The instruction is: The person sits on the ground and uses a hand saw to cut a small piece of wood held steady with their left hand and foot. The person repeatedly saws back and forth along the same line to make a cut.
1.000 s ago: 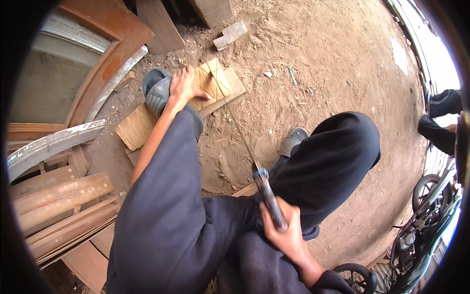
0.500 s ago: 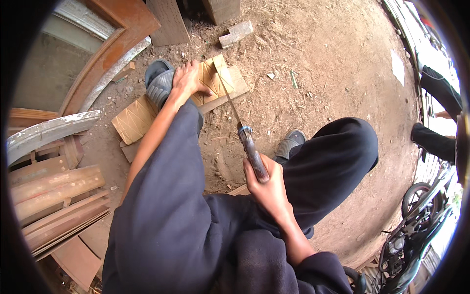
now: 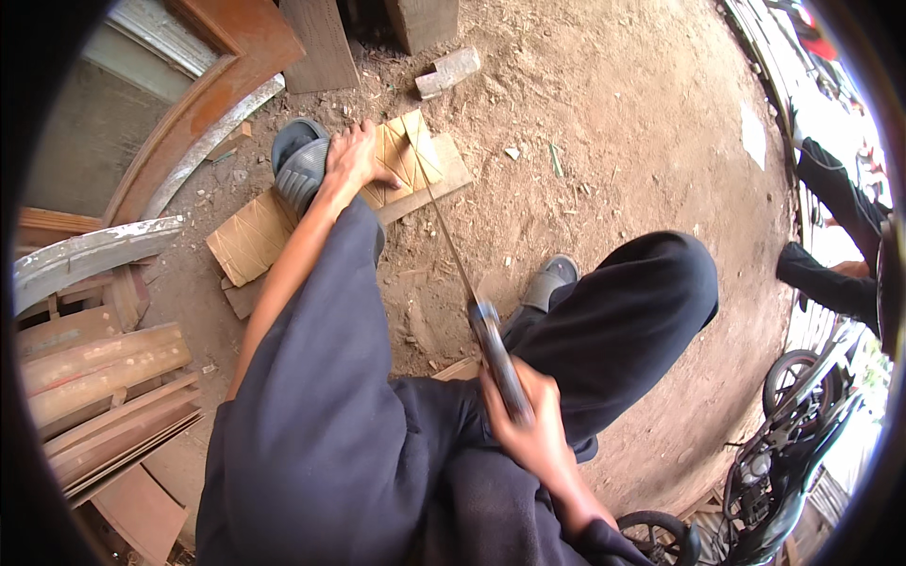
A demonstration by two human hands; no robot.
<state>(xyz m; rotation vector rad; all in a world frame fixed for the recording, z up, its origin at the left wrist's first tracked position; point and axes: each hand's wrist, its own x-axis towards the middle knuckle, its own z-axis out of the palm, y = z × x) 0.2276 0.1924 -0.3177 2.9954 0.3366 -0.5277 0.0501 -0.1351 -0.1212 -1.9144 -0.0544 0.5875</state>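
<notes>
My right hand [image 3: 533, 420] is closed around the dark handle of a handsaw [image 3: 451, 243]. The saw's narrow blade runs up and left to a light wooden board [image 3: 411, 151] with pencil lines, meeting it near its right end. My left hand [image 3: 351, 162] presses on this board beside the blade, its thumb along the near side and its fingers over the far edge. Under the marked board lies a plainer plank [image 3: 444, 174]. My left foot, in a grey sandal [image 3: 300, 179], rests on the board, whose left part [image 3: 250, 236] shows past my forearm.
Stacked wooden pieces [image 3: 113, 368] and a framed panel [image 3: 170, 170] stand at the left. A small wood offcut [image 3: 448, 73] lies on the dirt ground beyond the board. At the right are a motorcycle [image 3: 783, 453] and another person's dark-clothed legs [image 3: 835, 217].
My right hand has drawn the saw back toward my body, so more blade shows between handle and board. My left hand keeps its place on the board.
</notes>
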